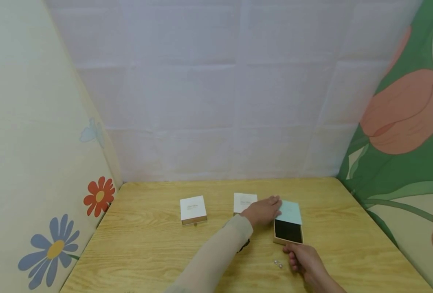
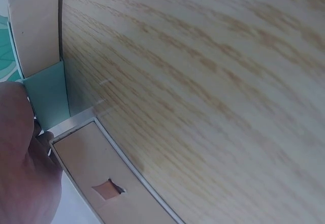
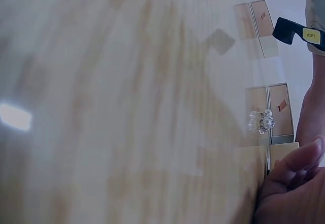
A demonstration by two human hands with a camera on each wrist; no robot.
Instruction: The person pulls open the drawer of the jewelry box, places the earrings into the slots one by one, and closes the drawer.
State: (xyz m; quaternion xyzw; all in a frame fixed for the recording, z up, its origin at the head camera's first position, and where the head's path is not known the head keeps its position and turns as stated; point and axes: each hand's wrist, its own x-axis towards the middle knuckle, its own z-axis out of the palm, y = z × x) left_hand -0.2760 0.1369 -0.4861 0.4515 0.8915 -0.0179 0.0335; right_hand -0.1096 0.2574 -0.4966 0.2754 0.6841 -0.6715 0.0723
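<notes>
In the head view a mint-green slide-out box [image 1: 290, 211] lies at the right, its drawer [image 1: 289, 231] pulled partway toward me and showing a black lining. My left hand [image 1: 263, 211] holds the left side of the mint sleeve [image 2: 48, 94], fingers near its far corner. At the front of the drawer, my right hand [image 1: 304, 258] pinches with thumb and forefinger; its other fingers are curled. The pinched part itself is hidden. Small sparkling jewellery pieces [image 1: 278, 264] lie on the table left of the right hand, and look like clear beads [image 3: 262, 121] close up.
A white box [image 1: 245, 202] stands just behind the left wrist, partly covered by it. Another white box [image 1: 193, 209] is farther left. Both show tan drawer fronts; one ribbon tab [image 2: 107, 189] is seen close up. Fabric walls surround the wooden table [image 1: 146, 244].
</notes>
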